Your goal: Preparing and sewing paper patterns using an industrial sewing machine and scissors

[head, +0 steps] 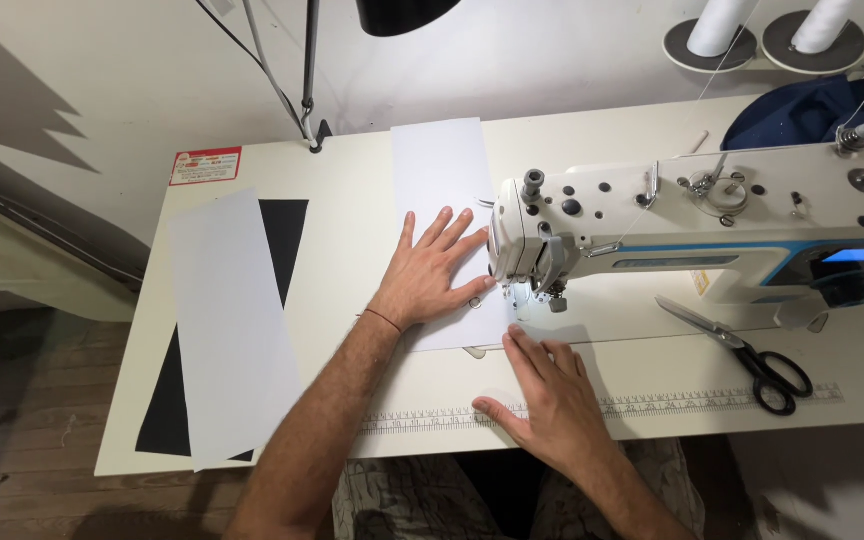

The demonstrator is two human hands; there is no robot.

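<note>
Two hands (pixel 492 330) flatten one long white strip (pixel 447 215).

The person's left hand (pixel 439 268) lies flat, palm down, fingers spread toward one o'clock, forearm stretching back toward seven o'clock. The right hand (pixel 546 395) also lies flat, fingers together pointing to eleven o'clock, thumb out at nine.

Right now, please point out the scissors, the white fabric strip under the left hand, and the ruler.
scissors (pixel 752 358): head view, near the pivot.
white fabric strip (pixel 434 165): head view, bare upper part.
ruler (pixel 672 403): head view, middle of the scale.
</note>
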